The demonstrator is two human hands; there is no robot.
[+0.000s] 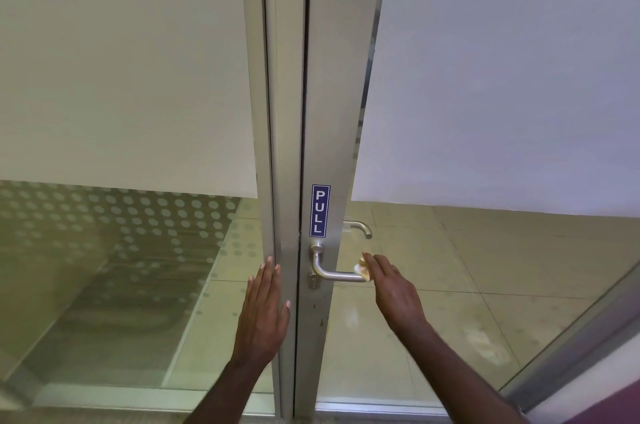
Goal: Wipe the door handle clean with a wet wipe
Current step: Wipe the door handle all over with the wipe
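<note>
A silver lever door handle (334, 274) sticks out from the aluminium frame of a glass door (325, 133), just below a blue PULL sticker (320, 211). My right hand (393, 287) grips the free end of the lever through a crumpled pale wet wipe (363, 269), which peeks out above my fingers. My left hand (265, 311) lies flat with fingers together against the metal frame of the neighbouring panel (273, 146), left of the handle, holding nothing.
A second lever handle (360, 228) shows through the glass on the door's far side. Frosted film covers the upper glass; a dotted pattern marks the left pane (121, 216). Beige floor tiles (467, 268) lie beyond. Another metal frame (571, 347) slants at the right.
</note>
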